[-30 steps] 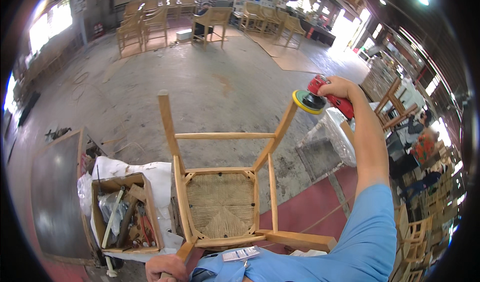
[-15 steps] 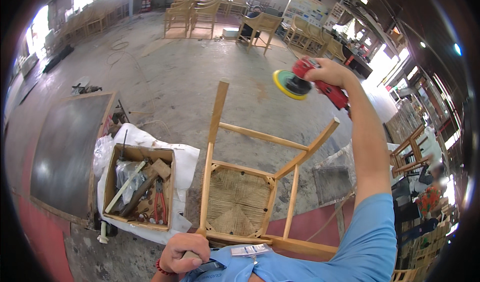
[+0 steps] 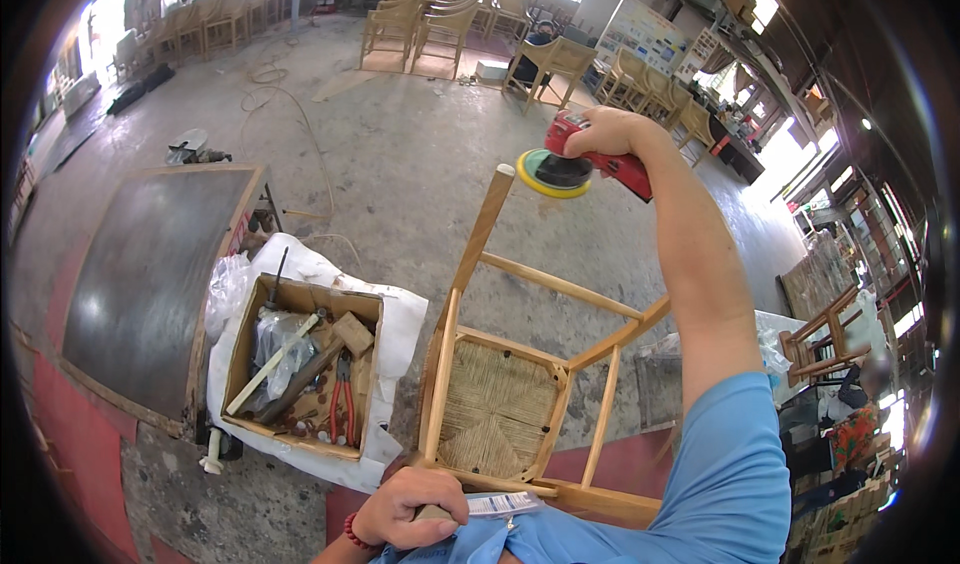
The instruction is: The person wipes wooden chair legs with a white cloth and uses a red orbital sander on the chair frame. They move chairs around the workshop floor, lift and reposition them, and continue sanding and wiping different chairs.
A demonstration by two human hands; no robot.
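A wooden chair [image 3: 567, 484] with a woven seat [image 3: 500, 404] is upside down in front of me, its seat underside showing and its legs raised. My right hand [image 3: 612, 132] grips a red handheld disc sander [image 3: 622, 172] with a round yellow-and-green pad [image 3: 553, 177]. The pad hangs just right of the tip of the far left chair leg [image 3: 485, 219]; I cannot tell if they touch. Close to my body, my left hand [image 3: 415, 509] is closed around the end of the near left leg, partly hidden by the fingers.
Left of the chair, a cardboard box [image 3: 372, 364] on white sheeting [image 3: 405, 314] holds pliers, wood pieces and plastic. Beyond it stands a dark, wood-framed panel [image 3: 160, 284]. A hose [image 3: 325, 164] lies on the floor. Several chairs [image 3: 445, 34] and a person [image 3: 530, 59] are at the back.
My right hand has brought the sander left, close to the far left leg tip. The view has shifted, so the chair and box sit further right. My left hand keeps its hold.
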